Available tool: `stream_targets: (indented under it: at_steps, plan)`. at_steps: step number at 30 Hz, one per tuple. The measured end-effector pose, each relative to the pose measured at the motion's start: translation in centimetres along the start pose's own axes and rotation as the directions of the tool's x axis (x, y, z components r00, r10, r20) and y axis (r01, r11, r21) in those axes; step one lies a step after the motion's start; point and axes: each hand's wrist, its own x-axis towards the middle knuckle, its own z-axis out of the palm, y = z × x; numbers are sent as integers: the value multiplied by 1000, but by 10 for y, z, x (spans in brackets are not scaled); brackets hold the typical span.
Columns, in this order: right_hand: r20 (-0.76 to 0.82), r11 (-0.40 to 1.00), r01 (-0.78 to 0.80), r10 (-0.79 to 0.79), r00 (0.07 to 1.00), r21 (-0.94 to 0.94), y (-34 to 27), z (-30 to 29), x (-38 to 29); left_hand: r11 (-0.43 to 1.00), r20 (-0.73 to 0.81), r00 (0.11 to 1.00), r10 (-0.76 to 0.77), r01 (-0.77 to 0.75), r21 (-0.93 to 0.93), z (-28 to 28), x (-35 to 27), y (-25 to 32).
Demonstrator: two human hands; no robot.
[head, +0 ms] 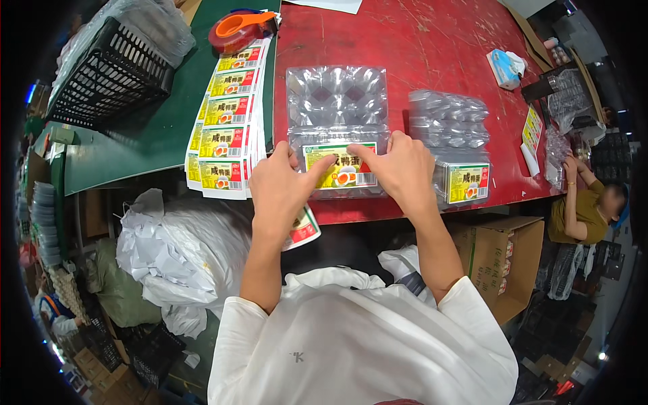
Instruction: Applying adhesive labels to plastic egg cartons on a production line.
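Note:
An open clear plastic egg carton (338, 96) lies in front of me, its moulded egg cups on the far side. On its near half is a printed yellow, red and green label (334, 174) with a picture of a cut egg. My left hand (279, 177) grips the carton's left side, its thumb on the label. The right side is held by my right hand (407, 169), whose thumb also presses the label near its top. Under my left wrist a piece of label sheet (305, 229) hangs past the table edge; what holds it is hidden.
Label sheets (223, 131) lie at left beneath an orange tape dispenser (240, 30). A black plastic crate (111, 76) stands on the green tabletop (187, 66). Stacked cartons (448, 124), the front one labelled, sit right on the red table (430, 45). A co-worker (582, 212) handles plastic at far right.

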Motion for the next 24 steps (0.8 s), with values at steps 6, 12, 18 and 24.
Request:
stream_targets:
  at_steps: [6,12,18,24]
  plan:
    - [91,989,-31,18,996,143,12,-4,6,971,115,993,-18,44,-234,0,21,-14]
    - [-12,895,27,-24,1000,445,18,-8,-2,841,40,989,145,-101,-532,-11,17,-42]
    - [-229,800,550,-504,832,237,-1,9,-10,883,43,926,374,-342,-322,-22,24,-33]
    - [-165,799,583,-561,811,148,-1,27,-13,910,19,919,394,-387,-149,-21,23,-28]
